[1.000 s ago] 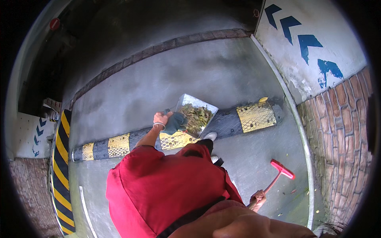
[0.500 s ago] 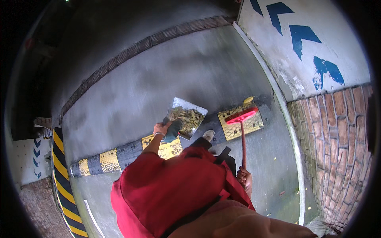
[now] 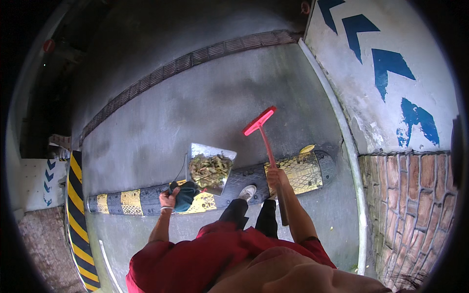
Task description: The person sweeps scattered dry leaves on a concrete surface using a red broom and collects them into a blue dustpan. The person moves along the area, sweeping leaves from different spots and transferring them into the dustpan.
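Note:
My left hand (image 3: 168, 199) is closed at the handle end of a shiny, flat metal dustpan (image 3: 225, 181), with a dark green cloth-like bundle (image 3: 186, 196) against the fingers. Brown and green dry leaves (image 3: 210, 167) are heaped in the pan, which is over the far side of the speed bump. My right hand (image 3: 277, 178) grips the reddish stick of a broom (image 3: 260, 122). Its bright red head is raised ahead of me, beyond the bump and to the right of the pan. Exactly what the left fingers wrap is partly hidden by the bundle.
A black and yellow speed bump (image 3: 243, 179) crosses the lane at my feet; a yellow leaf (image 3: 307, 149) lies at its right end. Beyond runs a drain grate (image 3: 190, 59). A brick and white wall (image 3: 415, 195) borders the right, a striped kerb (image 3: 80, 224) the left.
The broom head has swung left and farther away, with my right hand higher on the stick. My left hand and the dustpan have moved left and nearer; the leaves now show more clearly.

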### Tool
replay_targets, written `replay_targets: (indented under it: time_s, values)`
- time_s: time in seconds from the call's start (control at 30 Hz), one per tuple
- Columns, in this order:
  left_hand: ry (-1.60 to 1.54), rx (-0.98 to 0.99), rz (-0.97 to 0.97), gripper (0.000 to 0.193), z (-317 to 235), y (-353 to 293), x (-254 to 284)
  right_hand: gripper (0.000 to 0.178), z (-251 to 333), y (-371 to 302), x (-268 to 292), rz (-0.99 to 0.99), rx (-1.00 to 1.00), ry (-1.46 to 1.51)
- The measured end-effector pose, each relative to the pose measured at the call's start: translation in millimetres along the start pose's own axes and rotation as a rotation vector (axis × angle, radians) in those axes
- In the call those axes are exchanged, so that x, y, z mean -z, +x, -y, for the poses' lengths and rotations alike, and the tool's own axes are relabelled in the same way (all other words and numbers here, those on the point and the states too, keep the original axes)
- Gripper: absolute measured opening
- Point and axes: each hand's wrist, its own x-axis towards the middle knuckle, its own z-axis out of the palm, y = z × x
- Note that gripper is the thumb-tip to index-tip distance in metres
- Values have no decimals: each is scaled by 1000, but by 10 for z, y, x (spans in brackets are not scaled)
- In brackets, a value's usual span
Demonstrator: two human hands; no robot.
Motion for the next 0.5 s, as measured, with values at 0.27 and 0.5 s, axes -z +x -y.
replay_targets:
  time_s: [0.27,0.5]
  values:
    - [247,1,-35,43,-176,43,-142,23,1364,272,712,-206,348,-80]
    - [392,-19,28,57,-466,113,-140,25,1159,-896,500,-234,661,-28]
